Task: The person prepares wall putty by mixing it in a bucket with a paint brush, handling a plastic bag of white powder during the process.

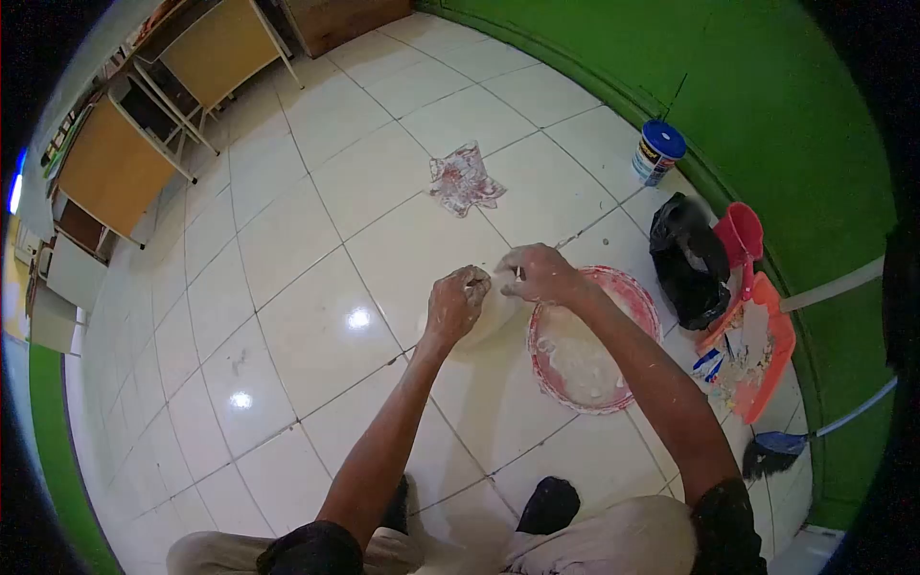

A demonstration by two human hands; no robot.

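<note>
Tub (640, 305) sat on the tiled floor (287, 355), to the right of the two hands, partly behind the right forearm. Red rim and wall, smeared white, with pale wet stuff (580, 369) spread across the inside.

Left hand (460, 299): fingers curled in, tips bunched together, pale residue on the skin. Right hand (537, 275): fingers bent, thumb and forefinger brought near each other, also coated. Couldn't tell whether either one was pinching anything. Hands were close together, up above the floor, right hand the nearer to the tub. A pale rounded shape (487, 326) showed below them; it blended into the tiles, couldn't make out what it was.

Beyond the hands, a flat, ragged red-and-white sheet (467, 179) lay on the tiles. Near the green wall (767, 86): bucket (658, 151) with blue lid, upright; then a black plastic bag (688, 264), with a pink jug (743, 235) just beside it. Orange dustpan (781, 335) lay below the jug, scraps and a blue-and-white packet (707, 364) in it. Broom (784, 443) with dark bristles was near the dustpan. Desks (225, 57) stood well apart, far left.
</note>
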